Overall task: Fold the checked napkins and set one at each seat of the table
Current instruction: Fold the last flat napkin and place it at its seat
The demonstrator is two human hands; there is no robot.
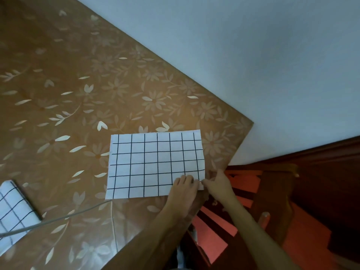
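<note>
Napkin (pixel 155 164) lies flat on the table (pixel 78 94), near the table's right corner. It is white with a black grid, its long side running left to right. Both my hands are at its near right corner. My left hand (pixel 182 190) rests on top of the cloth with the fingers bent down onto it; I cannot tell whether it grips or only presses. My right hand (pixel 217 185) pinches the corner itself, with a small lifted bit of cloth showing between thumb and fingers. The rest of the napkin is smooth and touches the table.

Second napkin (pixel 13 211), same grid, lies at the near left edge, cut off by the frame, well apart from the first. A grey cable (pixel 68 216) crosses the near table between them. The tablecloth is orange with pale flowers. A red-brown chair (pixel 272 191) stands right of the corner, and a pale wall (pixel 253 55) is on the far side.
</note>
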